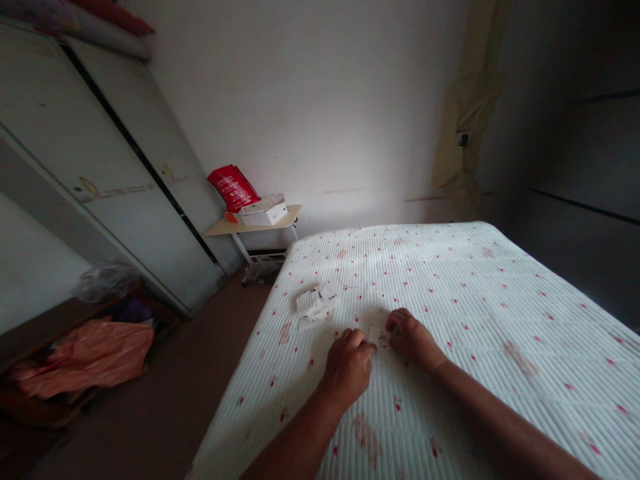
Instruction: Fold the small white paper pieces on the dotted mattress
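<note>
Both hands are low over the patterned mattress (430, 267), close together near its middle. Between them is a small white paper piece (374, 334). My left hand (351, 365) has curled fingers, with thumb and forefinger closed at the near left side of this piece. My right hand (411, 339) is also closed, its bent fingertips at the right side of the same piece; the exact grip is partly hidden by the fingers. Beyond my left hand, a loose pile of white printed paper pieces (316, 303) lies on the mattress.
A small table (223, 228) against the wall bears a red bag (234, 187) and a white box (267, 212). On the left are a sliding-door wardrobe (95, 127) and an orange plastic bag (85, 353). A wall socket (463, 139) is at the right.
</note>
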The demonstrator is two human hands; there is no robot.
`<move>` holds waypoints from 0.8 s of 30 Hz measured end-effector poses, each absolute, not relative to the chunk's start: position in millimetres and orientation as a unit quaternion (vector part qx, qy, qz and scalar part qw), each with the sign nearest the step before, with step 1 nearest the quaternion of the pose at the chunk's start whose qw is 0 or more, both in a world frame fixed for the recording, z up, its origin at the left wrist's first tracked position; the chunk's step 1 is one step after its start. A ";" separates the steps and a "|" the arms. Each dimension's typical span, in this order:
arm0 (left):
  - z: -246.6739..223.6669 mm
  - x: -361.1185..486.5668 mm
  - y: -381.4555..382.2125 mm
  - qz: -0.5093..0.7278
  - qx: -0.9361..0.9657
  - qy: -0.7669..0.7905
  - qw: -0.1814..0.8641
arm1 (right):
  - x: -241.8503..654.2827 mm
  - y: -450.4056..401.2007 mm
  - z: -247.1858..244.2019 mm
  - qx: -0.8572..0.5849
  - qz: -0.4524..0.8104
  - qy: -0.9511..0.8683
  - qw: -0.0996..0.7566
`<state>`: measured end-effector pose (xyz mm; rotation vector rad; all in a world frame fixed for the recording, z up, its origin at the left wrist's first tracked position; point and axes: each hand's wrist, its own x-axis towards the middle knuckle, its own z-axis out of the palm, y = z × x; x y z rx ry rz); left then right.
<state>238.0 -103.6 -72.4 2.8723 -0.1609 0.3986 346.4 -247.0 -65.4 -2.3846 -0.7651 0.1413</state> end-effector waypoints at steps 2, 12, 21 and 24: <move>-71.9 237.8 -103.8 0.134 0.982 -0.053 0.125 | 350.7 -248.5 -68.0 -0.901 0.044 -0.289 0.322; -73.5 237.5 -104.4 0.137 0.982 -0.048 0.123 | 339.5 -244.5 -65.2 -0.923 0.027 -0.270 0.274; -70.1 235.7 -106.8 0.135 0.981 -0.045 0.132 | 348.3 -247.0 -72.4 -0.914 0.020 -0.277 0.295; -69.4 236.2 -104.8 0.151 0.976 -0.066 0.145 | 354.2 -253.6 -78.1 -0.893 0.004 -0.283 0.350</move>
